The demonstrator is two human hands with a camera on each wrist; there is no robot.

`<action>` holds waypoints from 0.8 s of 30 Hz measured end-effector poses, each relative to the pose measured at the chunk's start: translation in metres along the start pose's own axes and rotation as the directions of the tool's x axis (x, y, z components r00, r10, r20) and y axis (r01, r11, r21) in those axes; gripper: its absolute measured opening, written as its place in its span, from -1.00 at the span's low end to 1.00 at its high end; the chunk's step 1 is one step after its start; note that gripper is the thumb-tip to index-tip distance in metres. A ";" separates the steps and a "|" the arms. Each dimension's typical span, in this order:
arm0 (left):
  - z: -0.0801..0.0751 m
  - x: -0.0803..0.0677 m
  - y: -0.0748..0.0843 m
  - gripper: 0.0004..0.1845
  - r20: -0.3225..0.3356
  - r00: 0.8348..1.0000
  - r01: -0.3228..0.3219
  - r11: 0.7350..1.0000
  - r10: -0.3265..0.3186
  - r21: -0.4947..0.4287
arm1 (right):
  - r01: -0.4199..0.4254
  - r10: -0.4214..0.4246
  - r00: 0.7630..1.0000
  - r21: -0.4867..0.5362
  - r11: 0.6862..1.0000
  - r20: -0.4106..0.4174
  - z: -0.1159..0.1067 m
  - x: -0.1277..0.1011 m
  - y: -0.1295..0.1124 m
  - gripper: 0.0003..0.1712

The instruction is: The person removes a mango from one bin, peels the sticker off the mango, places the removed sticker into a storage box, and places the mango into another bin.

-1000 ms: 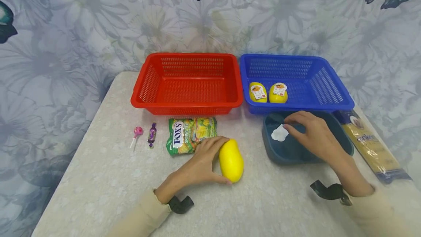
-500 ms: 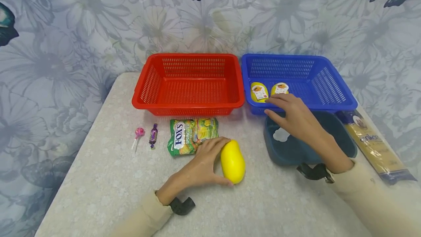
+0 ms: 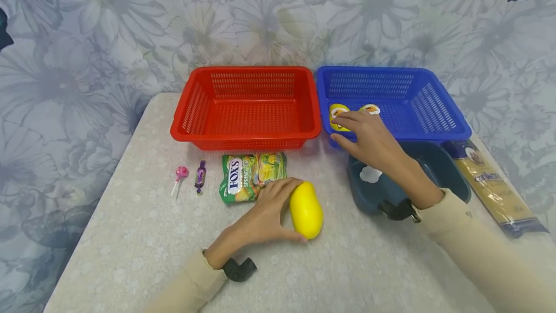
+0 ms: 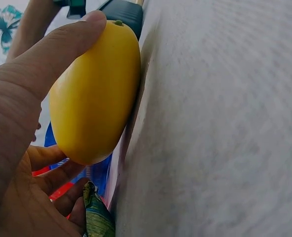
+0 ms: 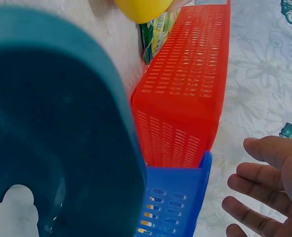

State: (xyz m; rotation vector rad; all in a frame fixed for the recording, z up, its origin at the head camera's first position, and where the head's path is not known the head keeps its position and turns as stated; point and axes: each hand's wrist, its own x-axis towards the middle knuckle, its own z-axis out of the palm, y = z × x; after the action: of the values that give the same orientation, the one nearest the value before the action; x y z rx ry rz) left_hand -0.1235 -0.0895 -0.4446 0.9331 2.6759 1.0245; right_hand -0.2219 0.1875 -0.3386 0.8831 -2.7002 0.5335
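A smooth yellow mango [image 3: 306, 210] lies on the table, gripped by my left hand [image 3: 270, 211], with the thumb at its near end and the fingers at its far end. In the left wrist view the thumb presses beside the green stem tip of the mango [image 4: 99, 94]. My right hand [image 3: 374, 141] hovers over the front rim of the blue basket [image 3: 434, 134], its fingers spread and holding nothing. Two labelled yellow fruits [image 3: 336, 108] sit inside that basket, partly hidden by the hand. Beneath the right forearm is a dark teal tub [image 3: 451, 173] containing a white cloud-shaped piece [image 3: 370, 174].
Left of the blue basket stands a red basket [image 3: 245, 138]. A green Fox's candy bag [image 3: 243, 177] lies beside my left fingers. Farther left are a purple-wrapped candy [image 3: 200, 177] and a pink lollipop [image 3: 181, 173]. A long golden packet [image 3: 497, 190] lies at the right.
My right hand has moved from inside the teal tub up and left to the blue basket's front rim, leaving the white piece in the tub. My left hand stays on the mango.
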 end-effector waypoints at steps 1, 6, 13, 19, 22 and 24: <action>0.000 0.000 0.000 0.27 -0.002 1.000 0.001 1.000 -0.001 0.001 | -0.003 0.003 1.000 0.001 1.000 0.003 0.001 0.002 0.000 -0.54; 0.000 -0.001 0.001 0.26 0.008 1.000 0.012 1.000 -0.012 -0.003 | -0.010 0.010 1.000 -0.008 1.000 0.003 0.008 0.009 0.000 -0.54; 0.000 -0.003 -0.001 0.26 -0.001 1.000 0.012 1.000 -0.012 -0.006 | -0.033 0.034 0.999 -0.025 0.999 0.026 0.018 0.020 -0.004 -0.51; -0.001 -0.003 0.001 0.26 -0.006 1.000 0.003 1.000 -0.003 0.002 | -0.050 0.053 0.997 -0.059 0.997 0.052 0.023 0.029 -0.007 -0.45; -0.001 -0.002 0.002 0.25 -0.013 1.000 -0.002 1.000 0.002 0.020 | -0.057 0.062 0.997 -0.086 0.995 0.050 0.025 0.033 -0.007 -0.43; -0.002 -0.001 0.003 0.25 -0.014 1.000 0.000 0.999 0.001 0.036 | -0.066 0.071 0.996 -0.097 0.993 0.051 0.025 0.035 -0.008 -0.42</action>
State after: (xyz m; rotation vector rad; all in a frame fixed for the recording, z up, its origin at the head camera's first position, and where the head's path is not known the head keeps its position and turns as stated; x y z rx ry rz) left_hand -0.1216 -0.0892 -0.4415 0.9367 2.7144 0.9901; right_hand -0.2477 0.1532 -0.3474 0.7933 -2.7883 0.3954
